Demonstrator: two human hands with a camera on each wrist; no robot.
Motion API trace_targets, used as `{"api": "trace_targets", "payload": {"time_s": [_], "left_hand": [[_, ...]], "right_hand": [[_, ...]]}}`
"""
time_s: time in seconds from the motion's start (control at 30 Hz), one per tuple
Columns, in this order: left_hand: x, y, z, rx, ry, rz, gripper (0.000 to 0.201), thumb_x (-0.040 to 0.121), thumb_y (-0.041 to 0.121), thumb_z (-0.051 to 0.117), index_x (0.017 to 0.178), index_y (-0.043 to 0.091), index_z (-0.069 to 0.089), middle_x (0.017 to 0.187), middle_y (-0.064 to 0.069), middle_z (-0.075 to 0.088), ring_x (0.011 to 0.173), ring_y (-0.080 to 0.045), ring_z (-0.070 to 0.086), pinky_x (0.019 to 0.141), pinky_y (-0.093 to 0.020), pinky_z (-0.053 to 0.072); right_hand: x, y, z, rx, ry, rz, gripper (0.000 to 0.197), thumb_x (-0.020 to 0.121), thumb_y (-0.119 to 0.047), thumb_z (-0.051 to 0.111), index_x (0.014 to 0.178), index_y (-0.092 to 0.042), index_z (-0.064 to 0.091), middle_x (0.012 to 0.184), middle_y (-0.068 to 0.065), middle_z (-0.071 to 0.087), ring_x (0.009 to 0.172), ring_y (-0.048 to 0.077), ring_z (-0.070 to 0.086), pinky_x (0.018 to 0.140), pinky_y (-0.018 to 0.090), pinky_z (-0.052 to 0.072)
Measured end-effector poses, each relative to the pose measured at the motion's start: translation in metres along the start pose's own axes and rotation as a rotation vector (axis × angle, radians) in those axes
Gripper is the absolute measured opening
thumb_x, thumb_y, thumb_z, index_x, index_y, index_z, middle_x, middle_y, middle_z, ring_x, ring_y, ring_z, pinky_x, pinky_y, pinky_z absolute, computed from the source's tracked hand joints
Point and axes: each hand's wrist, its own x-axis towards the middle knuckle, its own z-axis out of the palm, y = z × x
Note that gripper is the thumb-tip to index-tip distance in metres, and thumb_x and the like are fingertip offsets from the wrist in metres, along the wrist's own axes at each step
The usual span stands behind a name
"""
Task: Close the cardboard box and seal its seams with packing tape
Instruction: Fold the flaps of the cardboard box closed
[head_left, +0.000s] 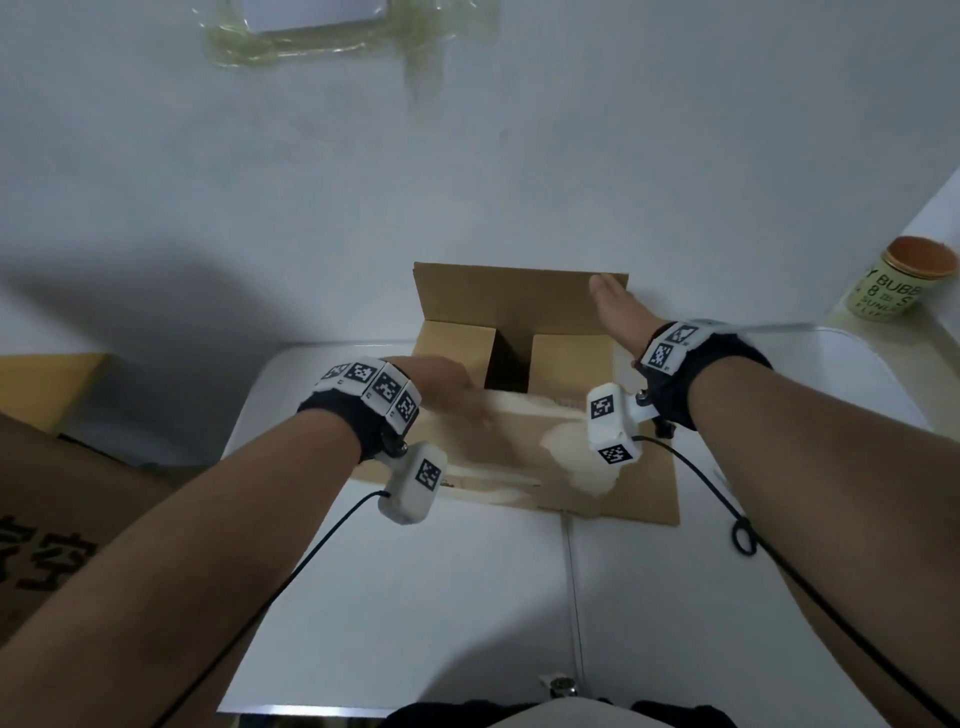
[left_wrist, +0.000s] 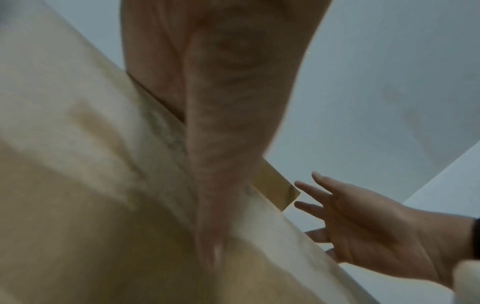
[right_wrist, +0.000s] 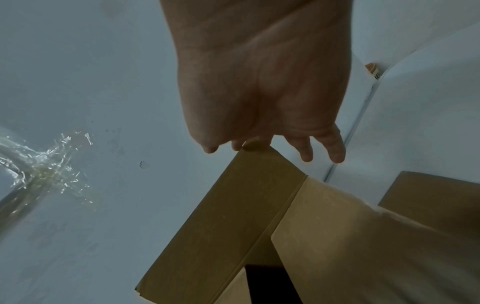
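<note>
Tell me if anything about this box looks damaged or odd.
The near flap of the cardboard box has pale torn patches where the brown surface looks peeled away, likely from old tape. Crumpled clear tape is stuck on the wall behind. No tape roll is in view.

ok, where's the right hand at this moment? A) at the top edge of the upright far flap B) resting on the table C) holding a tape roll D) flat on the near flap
A: the right hand reaches to the top corner of the far flap, which stands upright on the cardboard box, fingers over its edge; the left hand lies on the near flap.
</note>
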Motion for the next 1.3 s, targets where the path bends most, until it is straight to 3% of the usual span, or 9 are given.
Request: {"api": "trace_targets", "payload": {"time_s": [0.1, 0.2, 0.3, 0.43, 0.6, 0.73, 0.9, 1.13, 1.3], "left_hand": [[0.013, -0.012, 0.009, -0.007, 0.344, 0.023, 0.059, 0.086, 0.058, 0.056, 0.138, 0.031, 0.047, 0.138, 0.002, 0.053, 0.127, -0.026, 0.048, 0.109, -0.047, 0.034], [0.026, -0.019, 0.04, -0.131, 0.319, -0.06, 0.078, 0.088, 0.057, 0.053, 0.152, 0.038, 0.013, 0.161, 0.006, 0.012, 0.148, -0.025, 0.012, 0.115, -0.06, 0.005], [0.038, -0.03, 0.064, -0.321, 0.328, -0.201, 0.095, 0.078, 0.075, 0.049, 0.148, 0.049, -0.009, 0.16, 0.012, -0.018, 0.149, -0.027, -0.012, 0.112, -0.065, -0.001], [0.049, -0.05, 0.083, -0.364, 0.422, -0.144, 0.102, 0.073, 0.08, 0.044, 0.153, 0.032, 0.004, 0.162, -0.003, -0.005, 0.148, -0.033, -0.009, 0.119, -0.055, 0.011], [0.05, -0.053, 0.096, -0.704, 0.505, -0.183, 0.1, 0.074, 0.06, 0.067, 0.149, 0.024, 0.012, 0.16, -0.004, 0.005, 0.141, -0.027, 0.03, 0.113, -0.045, 0.03], [0.053, -0.058, 0.096, -0.76, 0.53, -0.163, 0.101, 0.079, 0.051, 0.069, 0.151, 0.014, 0.009, 0.159, -0.003, 0.011, 0.144, -0.022, 0.022, 0.115, -0.042, 0.026], [0.06, -0.066, 0.101, -0.876, 0.517, -0.181, 0.116, 0.071, 0.058, 0.073, 0.153, 0.023, -0.001, 0.161, -0.003, 0.014, 0.146, -0.023, 0.022, 0.116, -0.046, 0.027], [0.057, -0.062, 0.104, -0.835, 0.561, -0.122, 0.107, 0.078, 0.052, 0.071, 0.153, 0.033, -0.004, 0.162, 0.002, -0.007, 0.149, -0.016, 0.007, 0.117, -0.039, 0.017], [0.049, -0.064, 0.102, -0.809, 0.466, -0.077, 0.087, 0.09, 0.048, 0.058, 0.154, 0.031, 0.0, 0.162, -0.001, -0.011, 0.149, -0.022, 0.007, 0.118, -0.042, 0.017]], "right_hand": [[-0.003, 0.003, -0.003, -0.051, 0.033, -0.026, 0.056, 0.103, -0.046, 0.017, 0.153, -0.021, 0.014, 0.161, 0.0, 0.009, 0.149, 0.021, 0.004, 0.121, 0.043, 0.008], [-0.004, 0.011, -0.004, -0.1, 0.101, -0.041, 0.055, 0.103, -0.044, 0.022, 0.153, -0.022, 0.015, 0.162, 0.002, 0.006, 0.149, 0.022, 0.006, 0.119, 0.04, 0.012], [-0.001, 0.019, 0.003, -0.199, 0.23, -0.082, 0.06, 0.1, -0.046, 0.034, 0.153, -0.023, 0.015, 0.162, 0.003, -0.002, 0.147, 0.028, 0.016, 0.116, 0.043, 0.021], [0.011, 0.013, 0.017, -0.487, 0.33, -0.181, 0.061, 0.097, -0.041, 0.044, 0.15, -0.023, 0.02, 0.162, -0.001, -0.002, 0.146, 0.035, 0.008, 0.113, 0.056, 0.02], [0.042, -0.01, 0.036, -0.659, 0.217, -0.264, 0.063, 0.097, -0.043, 0.041, 0.152, -0.022, 0.018, 0.162, 0.0, 0.006, 0.149, 0.028, 0.0, 0.117, 0.055, 0.005], [0.046, -0.025, 0.045, -0.708, 0.252, -0.071, 0.053, 0.099, -0.049, 0.02, 0.138, -0.023, 0.045, 0.142, 0.004, 0.044, 0.135, 0.028, 0.033, 0.107, 0.061, 0.017], [0.038, 0.009, 0.049, -0.778, 0.098, 0.106, 0.04, 0.095, -0.035, 0.033, 0.12, -0.024, 0.062, 0.129, 0.006, 0.048, 0.124, 0.032, 0.04, 0.104, 0.056, 0.028], [0.012, 0.08, 0.055, -0.541, -0.027, 0.172, 0.065, 0.095, -0.035, 0.054, 0.151, -0.029, 0.022, 0.16, 0.01, 0.0, 0.138, 0.038, 0.032, 0.111, 0.043, 0.029], [-0.003, 0.088, 0.069, -0.406, 0.019, 0.119, 0.069, 0.098, -0.035, 0.05, 0.154, -0.022, 0.012, 0.161, 0.013, -0.007, 0.141, 0.035, 0.029, 0.11, 0.037, 0.031]]}}
